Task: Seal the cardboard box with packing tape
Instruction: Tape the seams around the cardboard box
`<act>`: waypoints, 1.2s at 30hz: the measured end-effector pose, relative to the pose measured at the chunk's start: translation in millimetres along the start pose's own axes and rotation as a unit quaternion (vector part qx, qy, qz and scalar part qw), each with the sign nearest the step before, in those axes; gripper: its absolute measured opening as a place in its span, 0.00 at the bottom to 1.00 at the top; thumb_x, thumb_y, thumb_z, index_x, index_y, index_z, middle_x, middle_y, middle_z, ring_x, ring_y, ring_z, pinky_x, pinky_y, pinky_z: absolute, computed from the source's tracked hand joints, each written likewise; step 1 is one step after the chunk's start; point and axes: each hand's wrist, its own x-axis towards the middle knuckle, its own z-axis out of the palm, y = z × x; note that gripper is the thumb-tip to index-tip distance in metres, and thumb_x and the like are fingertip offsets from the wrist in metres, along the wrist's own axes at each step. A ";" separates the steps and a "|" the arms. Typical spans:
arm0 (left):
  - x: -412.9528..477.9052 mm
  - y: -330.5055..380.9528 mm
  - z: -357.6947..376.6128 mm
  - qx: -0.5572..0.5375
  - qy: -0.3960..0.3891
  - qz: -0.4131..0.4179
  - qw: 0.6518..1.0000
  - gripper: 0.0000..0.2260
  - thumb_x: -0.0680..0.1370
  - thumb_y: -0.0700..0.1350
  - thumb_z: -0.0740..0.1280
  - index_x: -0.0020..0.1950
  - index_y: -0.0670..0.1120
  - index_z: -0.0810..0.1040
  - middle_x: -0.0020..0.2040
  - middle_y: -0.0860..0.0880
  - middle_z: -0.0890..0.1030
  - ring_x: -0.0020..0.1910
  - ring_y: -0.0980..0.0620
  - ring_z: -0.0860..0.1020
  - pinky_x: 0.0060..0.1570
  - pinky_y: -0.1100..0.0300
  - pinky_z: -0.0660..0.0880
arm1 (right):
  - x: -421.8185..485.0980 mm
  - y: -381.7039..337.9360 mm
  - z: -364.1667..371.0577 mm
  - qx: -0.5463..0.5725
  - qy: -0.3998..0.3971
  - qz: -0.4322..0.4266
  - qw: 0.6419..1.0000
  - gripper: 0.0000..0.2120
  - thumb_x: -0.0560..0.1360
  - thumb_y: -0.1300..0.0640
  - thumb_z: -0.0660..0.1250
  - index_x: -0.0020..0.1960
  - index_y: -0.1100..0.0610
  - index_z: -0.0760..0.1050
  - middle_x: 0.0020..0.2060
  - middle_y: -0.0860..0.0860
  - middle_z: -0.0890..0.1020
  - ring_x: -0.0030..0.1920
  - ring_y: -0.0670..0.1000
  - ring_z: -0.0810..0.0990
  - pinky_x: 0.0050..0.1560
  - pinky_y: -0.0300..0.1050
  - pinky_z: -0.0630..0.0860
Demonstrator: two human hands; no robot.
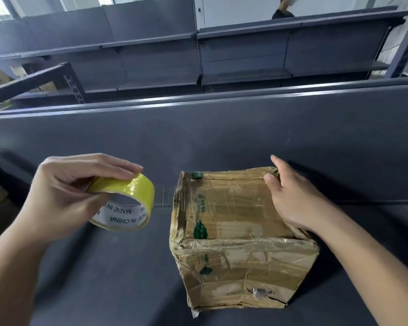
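Observation:
A worn brown cardboard box [236, 234] with green print and old clear tape stands on the dark grey shelf surface [118, 274], right of centre. My right hand [292, 196] rests on the box's top at its far right corner, fingers curled over the edge. My left hand [64, 191] grips a yellow tape roll [127, 203] to the left of the box. A strip of clear tape [164, 196] stretches from the roll to the box's top left edge.
A dark grey back panel [198, 137] rises just behind the box. Further back stand grey metal shelving units [222, 67]. A person [283, 10] is partly visible at the top right, behind the shelving.

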 end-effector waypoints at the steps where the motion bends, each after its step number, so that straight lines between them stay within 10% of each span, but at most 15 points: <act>1: -3.2 3.5 4.6 -0.011 -0.004 0.001 1.000 0.18 0.71 0.39 0.73 0.59 0.53 0.86 0.59 0.49 0.86 0.59 0.42 0.84 0.55 0.36 0.80 | -0.3 -0.2 0.1 -0.005 0.000 -0.001 1.000 0.27 0.85 0.45 0.48 0.82 0.46 0.45 0.80 0.51 0.59 0.79 0.56 0.61 0.75 0.51 0.59; 17: -38.7 2.4 82.9 -0.040 0.126 0.037 0.991 0.22 0.68 0.40 0.63 0.61 0.50 0.80 0.57 0.55 0.84 0.56 0.51 0.83 0.55 0.60 0.77 | -15.2 -6.5 2.3 -0.202 0.096 -0.060 0.973 0.28 0.84 0.48 0.49 0.82 0.50 0.46 0.66 0.54 0.78 0.67 0.58 0.73 0.62 0.54 0.73; 23: -47.8 10.6 118.7 -0.133 0.155 -0.045 0.978 0.22 0.67 0.51 0.73 0.61 0.52 0.79 0.56 0.62 0.83 0.53 0.64 0.81 0.54 0.72 0.74 | -13.2 -17.1 1.2 -0.333 0.099 -0.108 0.931 0.28 0.84 0.42 0.45 0.82 0.49 0.47 0.82 0.54 0.46 0.81 0.59 0.46 0.75 0.61 0.60; 26: -50.9 13.2 122.9 -0.183 0.152 -0.083 0.968 0.28 0.65 0.61 0.79 0.62 0.55 0.80 0.57 0.59 0.83 0.53 0.62 0.81 0.52 0.71 0.76 | -11.3 -28.2 -3.4 -0.331 0.075 -0.181 0.923 0.26 0.85 0.44 0.43 0.80 0.51 0.58 0.81 0.51 0.57 0.81 0.56 0.54 0.77 0.57 0.61; 32: -51.6 18.5 124.8 -0.206 0.141 -0.090 0.964 0.31 0.64 0.66 0.79 0.62 0.54 0.79 0.59 0.58 0.82 0.55 0.58 0.82 0.53 0.69 0.77 | -6.8 -62.6 7.2 -0.318 0.025 -0.174 0.932 0.29 0.83 0.39 0.42 0.73 0.52 0.68 0.66 0.50 0.78 0.64 0.54 0.78 0.65 0.55 0.74; 36: -51.4 19.2 124.4 -0.208 0.143 -0.092 0.963 0.34 0.64 0.72 0.77 0.62 0.52 0.79 0.59 0.59 0.82 0.55 0.58 0.82 0.52 0.70 0.76 | 3.4 -72.6 21.0 -0.363 0.078 -0.159 0.915 0.31 0.78 0.29 0.37 0.41 0.50 0.67 0.37 0.49 0.80 0.38 0.53 0.79 0.52 0.54 0.76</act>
